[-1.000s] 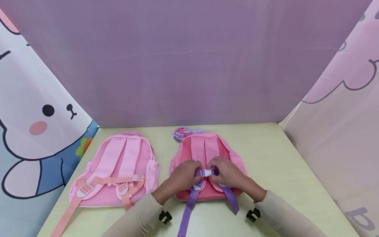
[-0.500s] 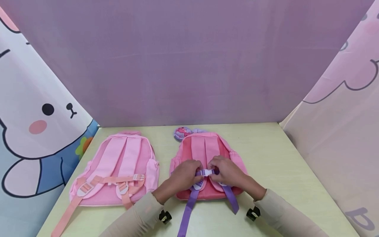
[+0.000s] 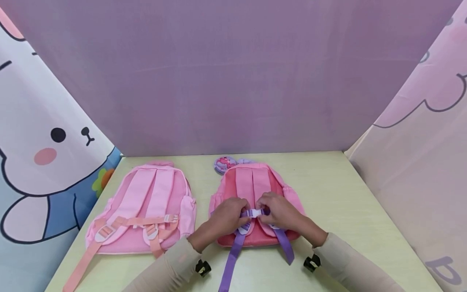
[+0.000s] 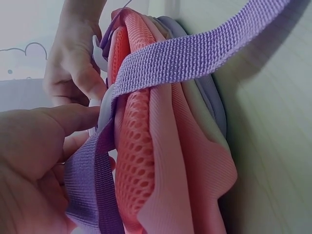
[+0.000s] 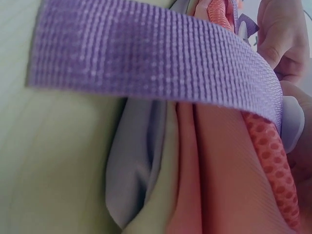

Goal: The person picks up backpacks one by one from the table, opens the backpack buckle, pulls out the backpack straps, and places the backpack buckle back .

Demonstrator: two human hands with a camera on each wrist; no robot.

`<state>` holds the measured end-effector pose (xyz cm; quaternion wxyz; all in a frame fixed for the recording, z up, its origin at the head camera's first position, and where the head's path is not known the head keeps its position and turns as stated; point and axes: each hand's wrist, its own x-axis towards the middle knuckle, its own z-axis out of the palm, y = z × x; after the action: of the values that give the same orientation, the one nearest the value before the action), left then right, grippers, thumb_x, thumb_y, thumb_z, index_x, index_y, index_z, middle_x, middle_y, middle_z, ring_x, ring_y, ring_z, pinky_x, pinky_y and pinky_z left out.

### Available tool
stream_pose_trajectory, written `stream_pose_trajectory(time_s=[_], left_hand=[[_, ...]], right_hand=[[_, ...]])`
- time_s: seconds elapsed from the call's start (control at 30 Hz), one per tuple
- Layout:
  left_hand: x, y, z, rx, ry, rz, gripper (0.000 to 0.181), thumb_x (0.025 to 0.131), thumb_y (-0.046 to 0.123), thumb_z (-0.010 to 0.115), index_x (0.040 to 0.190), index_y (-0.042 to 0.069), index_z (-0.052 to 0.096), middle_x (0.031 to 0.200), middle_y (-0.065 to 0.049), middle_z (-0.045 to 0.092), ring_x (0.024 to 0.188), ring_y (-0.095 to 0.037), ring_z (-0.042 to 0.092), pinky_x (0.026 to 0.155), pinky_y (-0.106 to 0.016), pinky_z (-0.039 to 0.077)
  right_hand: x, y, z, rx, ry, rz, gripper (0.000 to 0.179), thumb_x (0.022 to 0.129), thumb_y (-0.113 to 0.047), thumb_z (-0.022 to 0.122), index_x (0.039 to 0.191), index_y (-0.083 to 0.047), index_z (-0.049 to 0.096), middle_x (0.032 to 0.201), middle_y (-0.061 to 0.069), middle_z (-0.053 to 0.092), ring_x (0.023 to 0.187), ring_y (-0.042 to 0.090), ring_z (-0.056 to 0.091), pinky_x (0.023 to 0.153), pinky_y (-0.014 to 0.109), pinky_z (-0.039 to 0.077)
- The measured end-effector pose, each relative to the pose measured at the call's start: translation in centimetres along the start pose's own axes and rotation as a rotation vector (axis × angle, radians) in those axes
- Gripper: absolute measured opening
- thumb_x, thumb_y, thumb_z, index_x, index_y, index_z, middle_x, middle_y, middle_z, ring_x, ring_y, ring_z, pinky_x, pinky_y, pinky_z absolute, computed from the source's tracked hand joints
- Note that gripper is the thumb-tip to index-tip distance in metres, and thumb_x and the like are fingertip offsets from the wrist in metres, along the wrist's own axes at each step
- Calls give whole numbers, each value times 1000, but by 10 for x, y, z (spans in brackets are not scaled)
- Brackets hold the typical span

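A pink backpack lies with its shoulder straps up on the table. Across those straps runs a purple chest strap, joined at a white side-release buckle. My left hand pinches the strap just left of the buckle, thumb and fingertips together. On the buckle's other side my right hand pinches the strap the same way. Two loose purple webbing ends hang toward me from the bag's lower straps. In the left wrist view a purple webbing loop falls by the left fingers. The right fingertips are hidden in the right wrist view.
Left of it lies a lighter pink backpack with peach straps, one trailing over the front of the table. A round purple pouch sits behind the nearer bag's top. A purple panel stands at the back, printed cloth on both sides.
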<state>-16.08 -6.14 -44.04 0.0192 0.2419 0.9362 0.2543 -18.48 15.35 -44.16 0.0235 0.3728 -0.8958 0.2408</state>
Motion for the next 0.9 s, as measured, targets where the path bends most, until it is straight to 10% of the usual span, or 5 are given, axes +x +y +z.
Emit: stream_pose_trajectory(time_s=[0.9], left_hand=[[-1,-6,4,-30,32,52,15,90,22,78,98,12,70,79,7,59,71,-5,48,61,-17,44]], right_hand=[[1,3,-2,33,4,-19,16,77,-13,81,89,-14,70,82,-7,61,76,4,49,68,19,45]])
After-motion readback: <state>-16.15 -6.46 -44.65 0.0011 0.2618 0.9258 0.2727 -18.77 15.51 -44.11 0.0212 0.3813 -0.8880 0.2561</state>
